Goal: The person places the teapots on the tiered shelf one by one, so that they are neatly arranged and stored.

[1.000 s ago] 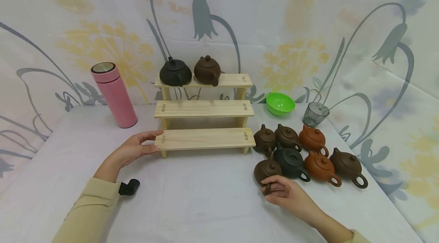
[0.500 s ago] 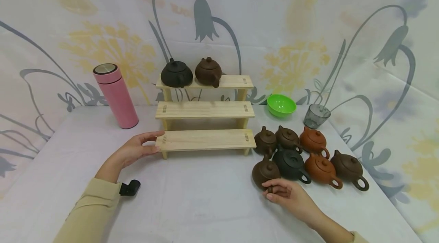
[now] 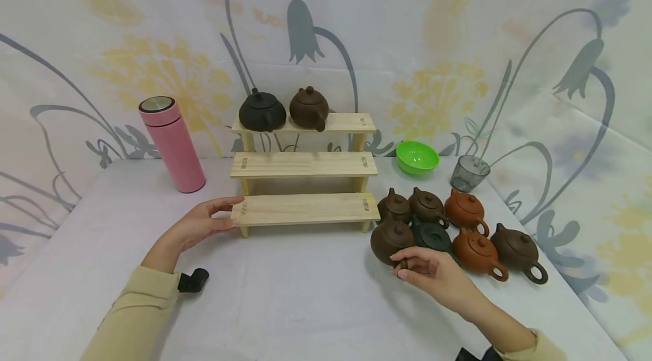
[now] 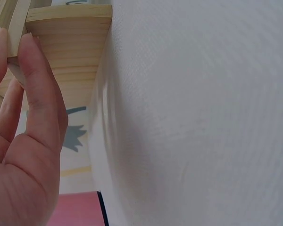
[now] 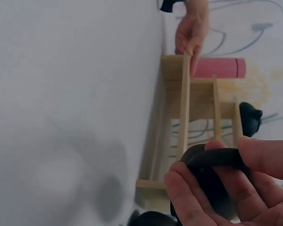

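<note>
My right hand (image 3: 439,277) pinches the handle of a dark brown teapot (image 3: 390,238), which hangs above the table with a shadow under it. In the right wrist view, thumb and fingers close round the teapot's looped handle (image 5: 217,157); the fingers partly hide its body. My left hand (image 3: 196,229) grips the left end of the lowest board of a three-tier wooden stand (image 3: 305,208). The left wrist view has thumb and fingers on either side of the board's end (image 4: 19,33). A black teapot (image 3: 262,111) and a brown teapot (image 3: 309,107) sit on the top tier.
Right of the stand several teapots crowd together, among them an orange-brown teapot (image 3: 476,250) and a black teapot (image 3: 432,235). Behind them stand a green bowl (image 3: 417,157) and a clear grey cup (image 3: 470,172). A pink thermos (image 3: 175,149) stands at the left. Floral cloth (image 3: 356,21) hangs behind.
The right hand has lifted the brown teapot off the table, upward and slightly left, so it now overlaps the black teapot behind. The left hand has kept its place on the stand.
</note>
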